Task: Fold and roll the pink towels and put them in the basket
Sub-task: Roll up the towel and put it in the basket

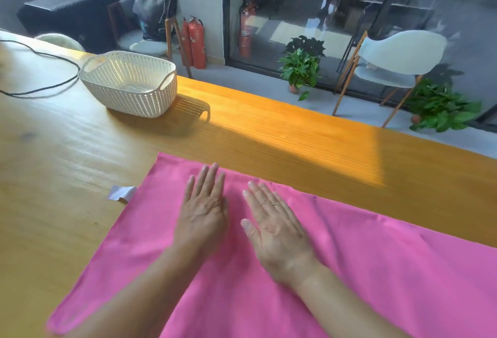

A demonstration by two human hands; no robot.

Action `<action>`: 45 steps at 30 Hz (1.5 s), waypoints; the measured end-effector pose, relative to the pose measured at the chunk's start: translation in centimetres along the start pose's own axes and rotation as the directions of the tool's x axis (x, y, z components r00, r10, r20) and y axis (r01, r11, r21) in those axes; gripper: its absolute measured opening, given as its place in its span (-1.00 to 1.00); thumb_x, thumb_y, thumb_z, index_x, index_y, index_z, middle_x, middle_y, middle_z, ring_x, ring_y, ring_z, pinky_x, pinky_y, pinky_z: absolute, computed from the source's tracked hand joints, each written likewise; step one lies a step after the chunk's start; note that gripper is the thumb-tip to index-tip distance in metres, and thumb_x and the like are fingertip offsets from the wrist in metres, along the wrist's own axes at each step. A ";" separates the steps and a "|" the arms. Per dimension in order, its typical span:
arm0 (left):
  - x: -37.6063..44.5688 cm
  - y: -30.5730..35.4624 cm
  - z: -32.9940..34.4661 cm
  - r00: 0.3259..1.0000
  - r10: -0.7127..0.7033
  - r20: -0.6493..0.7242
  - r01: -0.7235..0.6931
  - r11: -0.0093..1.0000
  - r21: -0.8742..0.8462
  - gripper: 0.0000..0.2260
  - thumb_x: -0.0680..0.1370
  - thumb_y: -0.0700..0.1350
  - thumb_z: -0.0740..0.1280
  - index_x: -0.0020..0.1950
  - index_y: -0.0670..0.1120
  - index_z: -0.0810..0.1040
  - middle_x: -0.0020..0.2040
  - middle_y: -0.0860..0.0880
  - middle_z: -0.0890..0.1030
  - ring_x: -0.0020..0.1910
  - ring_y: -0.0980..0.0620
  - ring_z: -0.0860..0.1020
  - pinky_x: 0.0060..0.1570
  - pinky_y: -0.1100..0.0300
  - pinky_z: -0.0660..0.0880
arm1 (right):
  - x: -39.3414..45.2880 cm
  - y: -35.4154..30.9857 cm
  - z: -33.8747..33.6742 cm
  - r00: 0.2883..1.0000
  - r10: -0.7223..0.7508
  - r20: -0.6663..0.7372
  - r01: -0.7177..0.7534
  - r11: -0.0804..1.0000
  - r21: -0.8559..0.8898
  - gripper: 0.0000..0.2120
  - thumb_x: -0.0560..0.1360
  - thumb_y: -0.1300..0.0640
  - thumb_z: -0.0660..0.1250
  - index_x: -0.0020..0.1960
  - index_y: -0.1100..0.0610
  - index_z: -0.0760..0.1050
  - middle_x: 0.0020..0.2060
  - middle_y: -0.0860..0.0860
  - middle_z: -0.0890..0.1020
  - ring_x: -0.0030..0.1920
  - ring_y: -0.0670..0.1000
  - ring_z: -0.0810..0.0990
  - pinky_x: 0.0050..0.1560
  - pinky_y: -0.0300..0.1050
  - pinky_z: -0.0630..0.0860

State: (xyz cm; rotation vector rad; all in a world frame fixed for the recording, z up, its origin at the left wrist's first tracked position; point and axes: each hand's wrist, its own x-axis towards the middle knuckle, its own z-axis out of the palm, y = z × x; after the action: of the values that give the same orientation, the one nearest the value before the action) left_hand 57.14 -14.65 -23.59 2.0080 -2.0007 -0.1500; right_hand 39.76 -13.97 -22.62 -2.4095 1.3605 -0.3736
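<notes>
Where the wooden worktop (67, 176) fills the view, a pink towel (376, 270) lies spread flat across its near side, running off the right edge. The white perforated basket (129, 87) stands well apart at the far left. The left hand (204, 208) and right hand (274, 230) rest flat on the towel, fingers straight, side by side, gripping nothing. A small white tag (121, 193) lies just beside the towel's left edge.

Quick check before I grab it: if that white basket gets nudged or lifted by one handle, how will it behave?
The white basket looks like thin perforated plastic with nothing inside, so it is probably light and would slide on the smooth wooden table when nudged. Its wide base suggests it will not tip easily. Lifted by one handle, it would likely hang tilted but keep its shape.
</notes>
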 end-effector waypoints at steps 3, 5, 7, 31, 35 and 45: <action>-0.1 5.0 2.3 0.992 0.083 0.091 -0.078 0.995 -0.056 -0.50 0.67 0.04 -0.08 0.60 -0.05 -0.06 0.60 0.02 -0.13 0.53 0.12 -0.27 0.51 0.13 -0.30 | -4.5 3.9 -1.4 0.992 0.123 0.016 -0.122 0.990 -0.066 -0.39 0.62 -0.28 -0.21 0.60 -0.06 -0.12 0.55 -0.24 -0.14 0.53 -0.28 -0.24 0.53 -0.23 -0.29; -0.3 6.3 3.5 0.978 0.077 0.192 -0.080 0.997 0.010 -0.42 0.63 0.22 -0.20 0.58 -0.01 -0.22 0.57 0.06 -0.28 0.52 0.13 -0.34 0.49 0.12 -0.35 | -7.0 7.2 -2.7 0.980 0.189 0.062 -0.177 0.972 -0.157 -0.35 0.59 -0.31 -0.27 0.60 -0.06 -0.19 0.53 -0.25 -0.21 0.52 -0.28 -0.29 0.53 -0.21 -0.32; -0.3 6.3 4.2 0.972 0.087 0.217 -0.106 0.992 0.076 -0.33 0.55 0.32 -0.28 0.56 -0.01 -0.28 0.54 0.08 -0.34 0.52 0.13 -0.35 0.49 0.10 -0.36 | -8.4 10.2 -3.9 0.971 0.234 0.057 -0.221 0.959 -0.176 -0.33 0.57 -0.31 -0.28 0.60 -0.06 -0.19 0.53 -0.25 -0.20 0.51 -0.30 -0.30 0.50 -0.26 -0.35; 0.7 12.1 6.2 0.985 0.027 0.169 -0.042 0.995 0.088 -0.34 0.57 0.26 -0.25 0.61 -0.04 -0.13 0.59 0.06 -0.23 0.54 0.14 -0.27 0.52 0.11 -0.26 | -12.8 20.1 -8.7 0.787 0.434 -0.439 -0.544 0.823 -0.161 -0.88 0.52 0.06 0.41 -0.08 0.12 0.60 -0.14 0.08 0.59 -0.07 0.18 0.53 -0.02 0.09 0.48; 0.7 12.0 6.2 0.981 0.040 0.189 -0.062 0.992 0.108 -0.24 0.49 0.35 -0.35 0.60 -0.02 -0.16 0.59 0.05 -0.24 0.54 0.13 -0.28 0.52 0.11 -0.27 | -12.4 21.4 -9.3 0.789 0.455 -0.413 -0.534 0.841 -0.093 -0.89 0.55 0.13 0.38 -0.13 0.14 0.55 -0.16 0.10 0.59 -0.08 0.22 0.53 -0.01 0.13 0.47; 1.2 12.4 6.0 0.980 0.061 0.187 -0.087 0.987 0.132 -0.24 0.50 0.41 -0.34 0.58 -0.01 -0.24 0.58 0.04 -0.30 0.53 0.11 -0.34 0.52 0.06 -0.30 | -10.7 15.0 -7.7 0.919 0.201 -0.340 -0.269 0.948 -0.168 -0.56 0.59 -0.02 0.19 0.41 0.13 0.47 0.40 0.09 0.48 0.43 0.14 0.42 0.45 0.17 0.32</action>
State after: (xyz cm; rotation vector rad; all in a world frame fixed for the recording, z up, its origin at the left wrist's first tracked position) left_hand 43.55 -16.48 -25.64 2.0660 -2.2542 -0.1889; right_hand 19.81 -13.21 -22.59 -2.3827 1.9013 -0.6018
